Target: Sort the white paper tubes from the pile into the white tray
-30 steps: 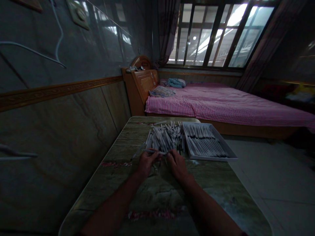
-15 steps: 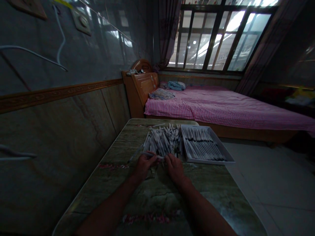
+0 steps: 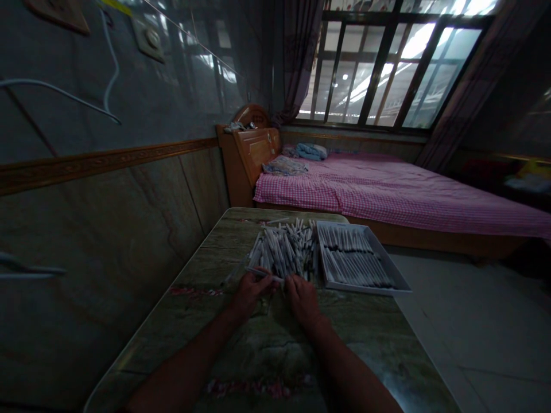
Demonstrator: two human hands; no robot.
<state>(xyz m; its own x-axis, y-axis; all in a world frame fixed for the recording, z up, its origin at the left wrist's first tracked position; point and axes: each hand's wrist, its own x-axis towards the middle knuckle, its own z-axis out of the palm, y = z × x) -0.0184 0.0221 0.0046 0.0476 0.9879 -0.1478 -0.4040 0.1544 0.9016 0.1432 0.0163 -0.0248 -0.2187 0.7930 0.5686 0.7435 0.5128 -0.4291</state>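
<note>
My left hand [image 3: 249, 292] rests on the table with its fingers pinched round a thin white pen [image 3: 263, 275] that lies crosswise. My right hand [image 3: 302, 298] sits close beside it, fingers curled at the pen's right end near the front of a loose pile of white pens [image 3: 284, 249]. To the right of the pile a white tray [image 3: 398, 282] holds several pens laid in rows. The room is dim and the fingertips are hard to make out.
The table [image 3: 241, 344] has a marbled green top and stands against a tiled wall [image 3: 107, 218] on the left. Beyond it is a bed with a pink checked cover [image 3: 387, 192] and a wooden headboard [image 3: 252, 152]. Tiled floor [image 3: 482, 321] lies to the right.
Both hands stay together at the front of the pile, holding the same pen. The camera has shifted slightly; nothing else has visibly moved.
</note>
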